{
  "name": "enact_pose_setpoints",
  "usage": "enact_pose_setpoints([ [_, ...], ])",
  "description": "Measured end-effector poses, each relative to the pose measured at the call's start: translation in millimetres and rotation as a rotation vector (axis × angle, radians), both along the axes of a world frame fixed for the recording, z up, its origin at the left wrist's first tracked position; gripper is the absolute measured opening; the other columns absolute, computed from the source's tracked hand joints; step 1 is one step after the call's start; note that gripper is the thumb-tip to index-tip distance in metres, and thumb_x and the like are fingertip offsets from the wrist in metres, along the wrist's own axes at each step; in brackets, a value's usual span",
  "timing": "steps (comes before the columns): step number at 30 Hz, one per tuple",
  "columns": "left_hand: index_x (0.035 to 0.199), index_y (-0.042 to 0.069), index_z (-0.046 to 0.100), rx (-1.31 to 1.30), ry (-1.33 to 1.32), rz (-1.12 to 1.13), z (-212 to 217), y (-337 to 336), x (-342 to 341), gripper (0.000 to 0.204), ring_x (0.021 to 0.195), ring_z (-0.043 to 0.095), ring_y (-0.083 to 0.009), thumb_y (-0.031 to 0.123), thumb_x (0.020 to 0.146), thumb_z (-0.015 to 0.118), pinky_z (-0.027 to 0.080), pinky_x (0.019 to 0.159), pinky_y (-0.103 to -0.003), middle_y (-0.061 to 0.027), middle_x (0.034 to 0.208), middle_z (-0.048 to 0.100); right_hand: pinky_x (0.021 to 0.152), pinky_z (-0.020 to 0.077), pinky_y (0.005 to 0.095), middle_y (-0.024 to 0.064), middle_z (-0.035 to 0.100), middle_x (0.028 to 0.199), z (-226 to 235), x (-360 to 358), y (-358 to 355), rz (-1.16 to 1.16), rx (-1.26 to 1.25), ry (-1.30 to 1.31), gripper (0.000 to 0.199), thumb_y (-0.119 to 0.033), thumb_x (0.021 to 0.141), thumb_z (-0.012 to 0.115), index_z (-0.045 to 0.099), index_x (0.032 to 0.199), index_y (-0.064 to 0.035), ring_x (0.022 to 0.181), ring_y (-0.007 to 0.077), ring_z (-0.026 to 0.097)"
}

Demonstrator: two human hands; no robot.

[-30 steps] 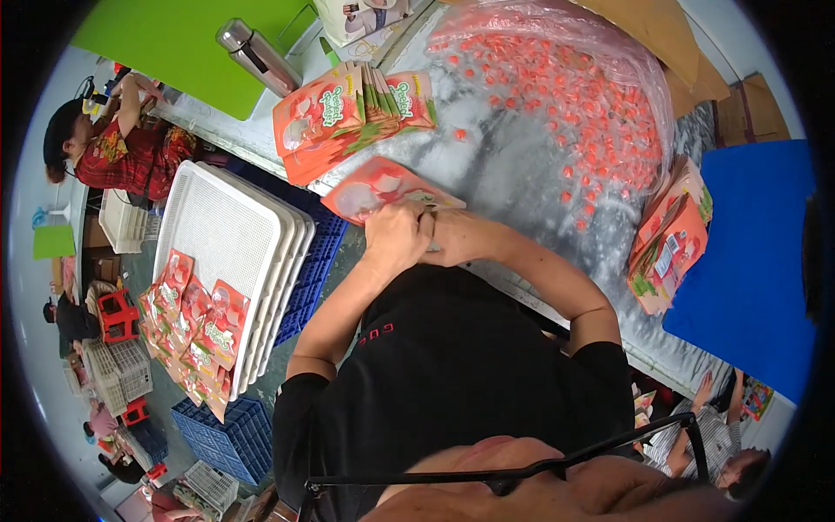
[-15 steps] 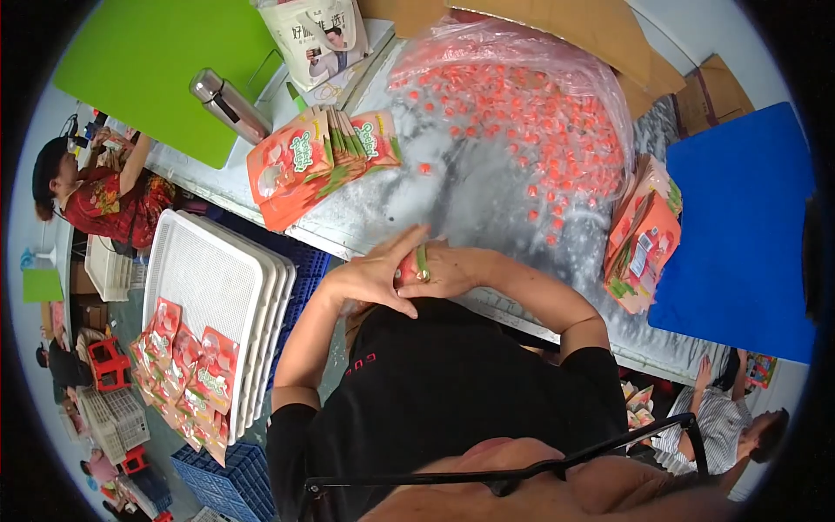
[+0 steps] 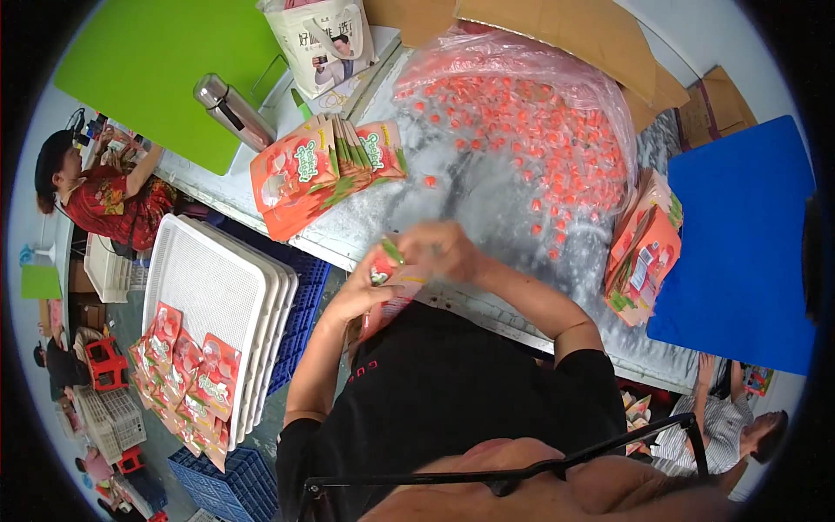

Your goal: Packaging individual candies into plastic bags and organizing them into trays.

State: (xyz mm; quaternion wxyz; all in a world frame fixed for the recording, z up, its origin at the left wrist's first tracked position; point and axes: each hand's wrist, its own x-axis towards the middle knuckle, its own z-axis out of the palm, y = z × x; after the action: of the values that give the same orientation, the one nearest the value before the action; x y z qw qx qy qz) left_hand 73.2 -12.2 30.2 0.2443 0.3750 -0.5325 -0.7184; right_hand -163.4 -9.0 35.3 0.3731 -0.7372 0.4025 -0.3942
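Observation:
In front of my chest, my left hand (image 3: 355,294) grips a red and green foil pouch (image 3: 380,320). Its thumb lies across the pouch's face, and a green edge sticks up near the fingers. Close beside the pouch's upper end is my right hand (image 3: 441,250), its fingers curled and smeared by motion, so whether it holds anything is unclear. Beyond both hands, many small red pieces in clear wrappers (image 3: 557,143) spill from a large pink-tinted plastic bag (image 3: 600,65) onto the table. One lone wrapped piece (image 3: 430,182) lies apart from them.
Flat pouches fan out in a stack (image 3: 300,178) at the left, near a steel flask (image 3: 233,111). More pouches (image 3: 644,252) lie at right beside a blue board (image 3: 739,252). Stacked white trays (image 3: 213,261) with pouches stand left. Co-workers sit at both sides.
My hands, earlier cupped together around the pouch, have come apart. The left now shows more of the pouch in its grip, and the right has lifted slightly and curled its fingers.

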Motion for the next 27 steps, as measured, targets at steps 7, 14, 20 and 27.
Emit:
enact_pose_setpoints([
  [7, 0.141, 0.001, 0.049, -0.18, 0.001, 0.277, 13.8, 7.1, 24.0, 0.076, 0.122, 0.055, -0.0173, -0.007, 0.069, 0.07, 0.041, 0.109, -0.035, -0.005, 0.124, 0.06, 0.113, 0.0187, 0.0764, 0.0157, 0.03, 0.164, -80.5, -29.5, -112.5, -0.636, -0.268, 0.77, 0.067, -0.055, 0.089, 0.069, 0.057, 0.146, -0.0233, 0.147, 0.051, 0.027],
  [14, 0.141, 0.0, 0.05, -0.1, -0.029, 0.273, 6.0, 26.1, 25.6, 0.074, 0.118, 0.059, -0.0166, -0.006, 0.07, 0.068, 0.045, 0.105, -0.034, -0.0069, 0.125, 0.063, 0.115, 0.0162, 0.0767, 0.0101, 0.034, 0.165, -106.4, -83.2, -209.7, -0.772, -0.129, 0.94, 0.064, -0.058, 0.091, 0.064, 0.053, 0.149, -0.0324, 0.15, 0.0494, 0.024],
  [20, 0.143, 0.0, 0.048, -0.168, -0.033, 0.284, -4.6, 21.7, 30.9, 0.075, 0.118, 0.057, -0.0156, -0.006, 0.071, 0.064, 0.044, 0.104, -0.032, -0.0054, 0.125, 0.062, 0.116, 0.0181, 0.0723, 0.0098, 0.037, 0.163, -123.7, -72.2, -128.9, -0.55, -0.213, 0.793, 0.063, -0.058, 0.096, 0.057, 0.049, 0.152, -0.0304, 0.15, 0.0471, 0.027],
  [27, 0.14, 0.0, 0.049, -0.214, -0.021, 0.284, -0.1, 16.4, 29.1, 0.066, 0.115, 0.058, -0.0143, -0.008, 0.077, 0.069, 0.045, 0.102, -0.032, -0.006, 0.123, 0.061, 0.124, 0.0137, 0.0562, 0.015, 0.025, 0.169, -122.8, -94.7, -42.9, -0.567, 0.077, 0.057, 0.073, -0.058, 0.104, 0.039, 0.032, 0.161, -0.0144, 0.155, 0.0357, 0.021],
])
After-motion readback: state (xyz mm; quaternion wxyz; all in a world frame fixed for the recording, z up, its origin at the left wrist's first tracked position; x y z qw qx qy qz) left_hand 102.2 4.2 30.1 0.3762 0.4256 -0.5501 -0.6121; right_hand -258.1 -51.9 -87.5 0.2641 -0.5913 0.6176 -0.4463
